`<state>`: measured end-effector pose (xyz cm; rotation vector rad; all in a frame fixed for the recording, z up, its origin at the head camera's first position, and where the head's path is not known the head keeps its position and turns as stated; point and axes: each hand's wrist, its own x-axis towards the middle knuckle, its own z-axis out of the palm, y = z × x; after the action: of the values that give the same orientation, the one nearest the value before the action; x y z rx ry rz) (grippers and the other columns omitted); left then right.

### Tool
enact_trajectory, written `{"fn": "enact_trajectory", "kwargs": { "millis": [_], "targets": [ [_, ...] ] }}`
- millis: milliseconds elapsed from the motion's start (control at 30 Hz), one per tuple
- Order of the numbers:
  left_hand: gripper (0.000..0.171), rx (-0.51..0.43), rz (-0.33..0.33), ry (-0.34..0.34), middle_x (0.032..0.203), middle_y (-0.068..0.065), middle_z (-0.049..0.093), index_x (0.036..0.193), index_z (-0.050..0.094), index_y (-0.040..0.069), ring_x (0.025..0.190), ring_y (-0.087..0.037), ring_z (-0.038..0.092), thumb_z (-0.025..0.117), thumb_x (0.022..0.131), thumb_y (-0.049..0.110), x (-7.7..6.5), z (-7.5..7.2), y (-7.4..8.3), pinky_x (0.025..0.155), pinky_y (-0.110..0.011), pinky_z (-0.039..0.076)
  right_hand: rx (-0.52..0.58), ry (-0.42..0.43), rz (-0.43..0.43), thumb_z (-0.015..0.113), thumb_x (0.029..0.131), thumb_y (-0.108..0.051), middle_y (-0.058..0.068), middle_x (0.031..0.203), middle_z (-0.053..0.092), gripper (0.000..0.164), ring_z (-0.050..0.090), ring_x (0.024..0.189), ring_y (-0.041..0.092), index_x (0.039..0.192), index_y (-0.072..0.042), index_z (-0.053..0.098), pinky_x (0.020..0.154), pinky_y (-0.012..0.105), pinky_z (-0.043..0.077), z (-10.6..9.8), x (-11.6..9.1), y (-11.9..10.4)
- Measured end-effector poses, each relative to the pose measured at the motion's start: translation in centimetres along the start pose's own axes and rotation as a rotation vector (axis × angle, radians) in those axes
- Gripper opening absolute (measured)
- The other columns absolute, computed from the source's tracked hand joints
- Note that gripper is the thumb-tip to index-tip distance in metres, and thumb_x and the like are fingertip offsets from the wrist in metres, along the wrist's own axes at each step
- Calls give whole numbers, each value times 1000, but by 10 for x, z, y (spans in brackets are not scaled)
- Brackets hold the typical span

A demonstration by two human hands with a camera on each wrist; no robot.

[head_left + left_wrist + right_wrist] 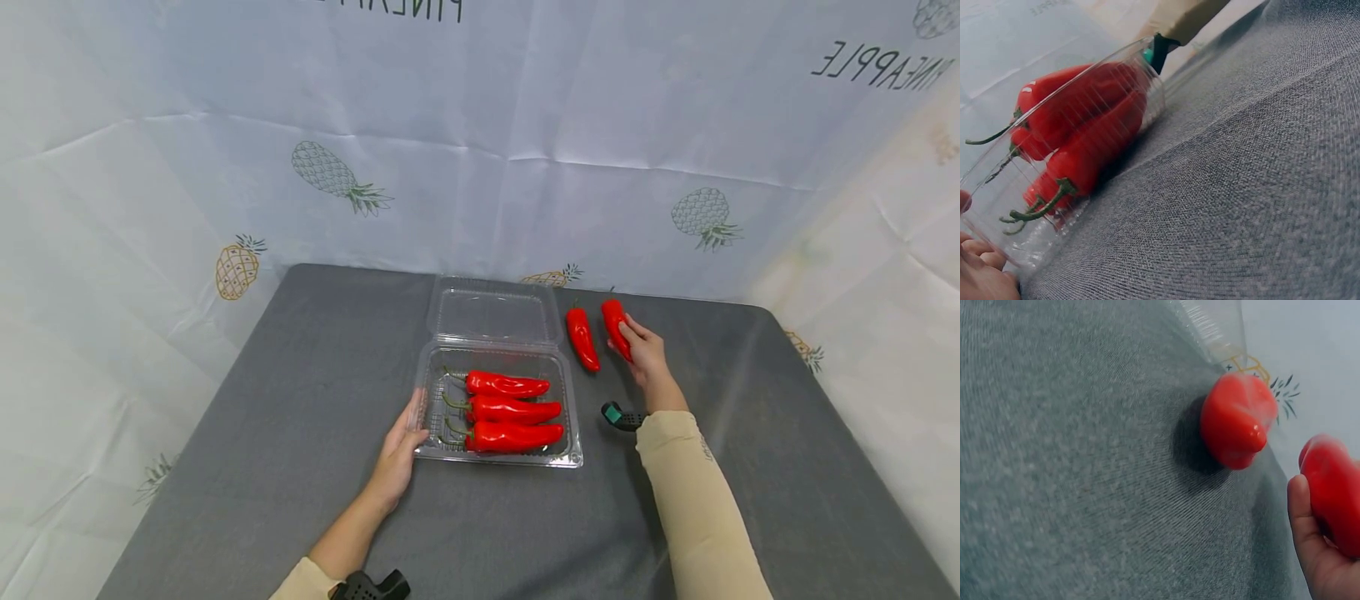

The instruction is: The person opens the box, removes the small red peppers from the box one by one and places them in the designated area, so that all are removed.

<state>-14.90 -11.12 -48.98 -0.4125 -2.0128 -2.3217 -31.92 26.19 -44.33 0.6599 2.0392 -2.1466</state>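
The left hand (397,454) gripped the left rim of the box (495,458); at least three peppers (513,409) were already inside, perhaps more underneath. Outside, the right hand (647,357) held one pepper (614,319) between its fingers; another pepper (582,337) lay far right.

I had the head view forward and down over the counter (330,358), the left-wrist view close on the clear box (572,404), the right near a loose pepper (1238,422), the head sharing both
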Motion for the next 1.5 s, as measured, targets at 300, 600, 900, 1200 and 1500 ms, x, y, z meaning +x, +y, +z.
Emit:
{"fn": "enact_trajectory", "kwargs": {
  "millis": [300, 600, 900, 1200, 1500],
  "targets": [
    [59, -17, 2, -3, 150, -33, 8, 143, 9, -14, 130, 12, 23, 32, 90, -5, 0, 0, -1, 102, -1, 20, -301, 155, -141, 45, 97, -30, 11, 153, 26, 50, 28, 138, 28, 144, -19, 32, 113, 39, 30, 0, 5, 11],
    [58, -15, 17, -4, 149, -34, 8, 143, 9, -15, 128, 15, 26, 33, 90, -5, 1, 0, -2, 102, -1, 20, -733, 279, -321, 48, 96, -26, 21, 142, 41, 47, 38, 131, 38, 140, -12, 41, 109, 48, 32, -1, 8, 22],
    [59, -12, -5, 0, 150, -32, 8, 143, 10, -14, 133, 4, 21, 33, 90, -5, 0, 1, -2, 103, -2, 20, -759, 245, -311, 36, 99, -23, 21, 145, 36, 46, 35, 133, 37, 142, -4, 35, 110, 47, 30, -2, 9, 25],
    [58, -16, 8, -14, 149, -33, 6, 143, 8, -15, 132, 10, 22, 32, 90, -6, 0, -1, -2, 103, -1, 19, -707, 195, -283, 32, 100, -19, 21, 147, 32, 46, 30, 137, 35, 142, -1, 32, 112, 46, 27, 0, 4, 23],
    [58, -18, 17, -19, 149, -34, 6, 142, 8, -16, 127, 16, 24, 32, 90, -6, 1, -1, -2, 103, -1, 19, -633, 201, -266, 32, 99, -19, 20, 148, 31, 47, 28, 138, 34, 142, 0, 32, 114, 45, 25, -1, 3, 22]
  ]
}}
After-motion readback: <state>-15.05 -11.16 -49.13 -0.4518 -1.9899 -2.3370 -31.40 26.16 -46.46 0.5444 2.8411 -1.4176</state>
